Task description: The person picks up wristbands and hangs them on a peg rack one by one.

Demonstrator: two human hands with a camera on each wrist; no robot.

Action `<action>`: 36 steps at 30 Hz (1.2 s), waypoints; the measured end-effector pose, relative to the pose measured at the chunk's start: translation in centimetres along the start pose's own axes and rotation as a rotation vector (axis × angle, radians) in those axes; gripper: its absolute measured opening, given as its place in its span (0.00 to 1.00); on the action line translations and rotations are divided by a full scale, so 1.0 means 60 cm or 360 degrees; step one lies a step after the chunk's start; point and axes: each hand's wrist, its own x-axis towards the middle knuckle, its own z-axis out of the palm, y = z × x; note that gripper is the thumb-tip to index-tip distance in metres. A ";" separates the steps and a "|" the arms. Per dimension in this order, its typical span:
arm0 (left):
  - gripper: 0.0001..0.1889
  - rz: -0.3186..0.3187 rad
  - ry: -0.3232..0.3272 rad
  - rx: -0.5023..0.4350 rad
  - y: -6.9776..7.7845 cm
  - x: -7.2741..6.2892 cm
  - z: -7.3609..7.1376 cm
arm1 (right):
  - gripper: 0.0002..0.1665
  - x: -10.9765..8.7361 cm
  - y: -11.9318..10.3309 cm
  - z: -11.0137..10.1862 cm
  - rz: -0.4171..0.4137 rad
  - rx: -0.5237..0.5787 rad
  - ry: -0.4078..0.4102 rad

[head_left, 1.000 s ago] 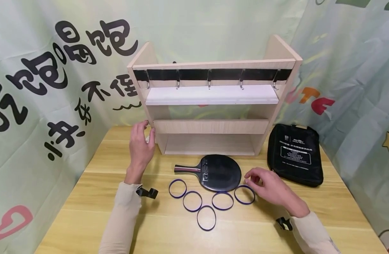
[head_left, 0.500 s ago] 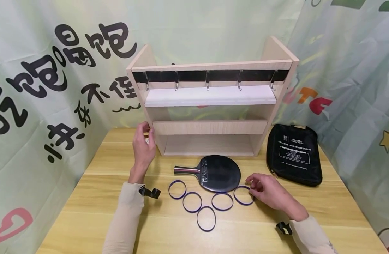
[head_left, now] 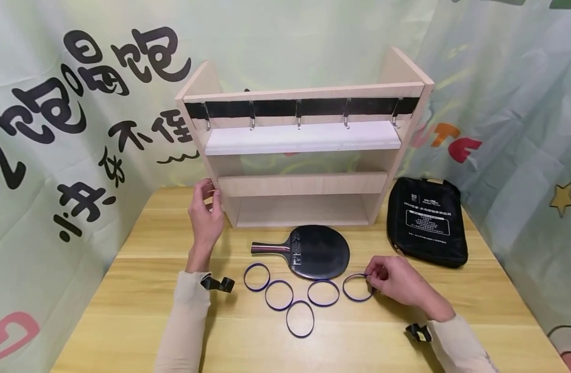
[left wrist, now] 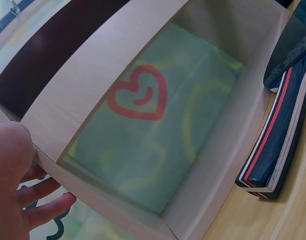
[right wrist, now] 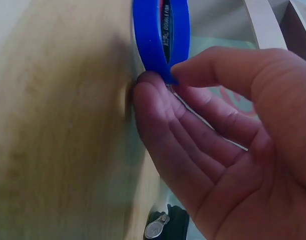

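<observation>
My right hand pinches the edge of the rightmost blue ring between thumb and index finger. That ring is at table level, its near side tipped slightly in the right wrist view. Several similar thin blue rings lie flat in a loose V to its left. Behind them a black table tennis bat lies with its handle pointing left. My left hand rests by the left side panel of the wooden shelf rack; in the left wrist view its loosely bent fingers touch the panel's outer side.
Metal hooks hang in a row from a black strip across the rack's top front. A black zipped case lies right of the rack. Printed curtains enclose the wooden table.
My right hand has come down onto the rightmost ring and now pinches its edge. My left hand has stayed at the rack's side, and the head view has shifted slightly.
</observation>
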 end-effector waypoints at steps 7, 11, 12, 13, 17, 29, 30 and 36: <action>0.15 -0.0008 0.0038 0.0021 0.012 0.000 0.006 | 0.09 0.001 0.010 -0.015 -0.0104 0.0112 0.0067; 0.15 0.0008 0.0031 0.0009 0.046 -0.003 0.009 | 0.10 -0.002 0.014 -0.031 -0.0158 0.0175 0.0094; 0.15 0.0012 0.0031 0.0006 0.050 -0.003 0.009 | 0.10 -0.002 0.013 -0.035 -0.0162 0.0195 0.0097; 0.15 0.0019 0.0032 0.0002 0.051 -0.003 0.008 | 0.09 -0.001 0.011 -0.038 -0.0162 0.0219 0.0094; 0.16 0.0003 0.0044 0.0021 0.017 0.000 0.009 | 0.08 0.003 0.002 -0.048 -0.0161 0.0281 0.0139; 0.18 -0.0034 -0.0058 0.0067 -0.006 0.000 -0.008 | 0.07 0.028 -0.032 -0.079 -0.0172 0.0289 0.0432; 0.18 -0.0021 -0.0066 0.0075 -0.005 0.000 -0.009 | 0.07 0.029 -0.034 -0.082 -0.0171 0.0296 0.0464; 0.18 0.0033 -0.0087 0.0144 -0.006 0.000 -0.008 | 0.08 0.034 -0.049 -0.107 -0.0223 0.0401 0.0684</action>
